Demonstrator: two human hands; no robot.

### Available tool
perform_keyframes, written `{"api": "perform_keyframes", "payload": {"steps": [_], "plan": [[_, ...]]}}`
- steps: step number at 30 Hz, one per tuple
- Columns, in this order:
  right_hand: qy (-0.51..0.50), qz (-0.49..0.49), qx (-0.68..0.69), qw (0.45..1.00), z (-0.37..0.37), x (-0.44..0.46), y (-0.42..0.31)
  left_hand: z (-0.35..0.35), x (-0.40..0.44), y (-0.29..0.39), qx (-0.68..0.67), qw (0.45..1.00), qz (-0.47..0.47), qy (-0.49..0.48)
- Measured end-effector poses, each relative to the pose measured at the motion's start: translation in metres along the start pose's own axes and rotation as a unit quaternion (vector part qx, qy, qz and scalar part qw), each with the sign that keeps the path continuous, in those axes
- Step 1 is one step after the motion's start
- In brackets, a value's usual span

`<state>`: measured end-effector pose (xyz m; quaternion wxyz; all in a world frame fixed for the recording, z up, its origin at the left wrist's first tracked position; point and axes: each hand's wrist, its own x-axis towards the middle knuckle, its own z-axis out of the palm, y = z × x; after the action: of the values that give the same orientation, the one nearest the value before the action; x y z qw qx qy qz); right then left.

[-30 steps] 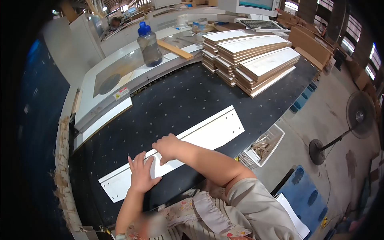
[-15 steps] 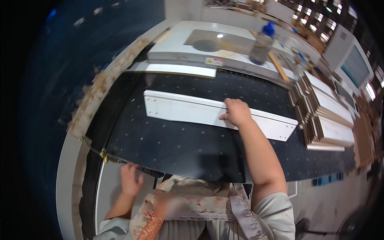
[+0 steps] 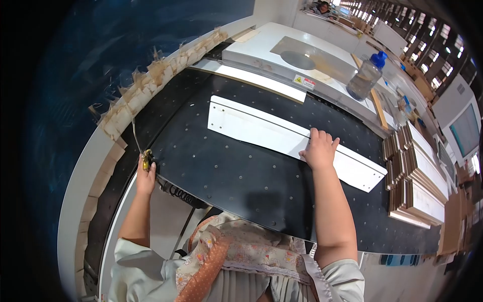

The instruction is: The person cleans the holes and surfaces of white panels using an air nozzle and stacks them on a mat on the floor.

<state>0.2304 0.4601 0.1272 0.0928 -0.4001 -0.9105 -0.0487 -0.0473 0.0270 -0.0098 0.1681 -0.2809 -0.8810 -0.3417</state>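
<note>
A long white panel (image 3: pixel 254 126), with a groove along its far edge and small holes near both ends, lies on the black table (image 3: pixel 221 176). My right hand (image 3: pixel 321 150) grips it right of its middle, thumb on the near side and fingers over the far edge. At the table's left front corner, my left hand (image 3: pixel 145 178) is closed around a yellow-and-dark air blow gun (image 3: pixel 147 160). Its thin nozzle points up and away. Below the table edge hangs a dark coiled hose (image 3: pixel 176 193); its join to the gun is not visible.
A narrow white strip (image 3: pixel 256 82) lies along the table's back. Behind it a white machine housing (image 3: pixel 246 50) carries a blue-capped bottle (image 3: pixel 365 79). Stacked panels (image 3: pixel 425 173) stand at right, near a monitor (image 3: pixel 465 128). Ragged tape (image 3: pixel 168 73) lines the left edge.
My left hand has risen from below the table edge to the corner and closed on the air blow gun. My right hand stays on the panel. The view has tilted.
</note>
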Motion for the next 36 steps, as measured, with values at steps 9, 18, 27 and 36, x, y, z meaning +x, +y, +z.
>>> {"api": "perform_keyframes", "payload": {"steps": [9, 18, 27, 36], "plan": [[-0.001, -0.007, 0.025, 1.000, 0.001, 0.001, 0.001, -0.007, 0.011, 0.144, -0.074, 0.965, -0.083, -0.236], [0.014, 0.001, 0.061, 0.998, 0.000, 0.001, 0.002, 0.026, 0.035, 0.189, 0.010, 0.960, -0.049, -0.274], [0.026, -0.008, 0.074, 0.997, 0.007, 0.001, 0.005, 0.016, 0.039, 0.184, 0.031, 0.951, -0.079, -0.299], [0.048, -0.023, 0.084, 0.995, 0.008, -0.004, 0.007, 0.017, 0.039, 0.181, 0.028, 0.951, -0.078, -0.298]]}}
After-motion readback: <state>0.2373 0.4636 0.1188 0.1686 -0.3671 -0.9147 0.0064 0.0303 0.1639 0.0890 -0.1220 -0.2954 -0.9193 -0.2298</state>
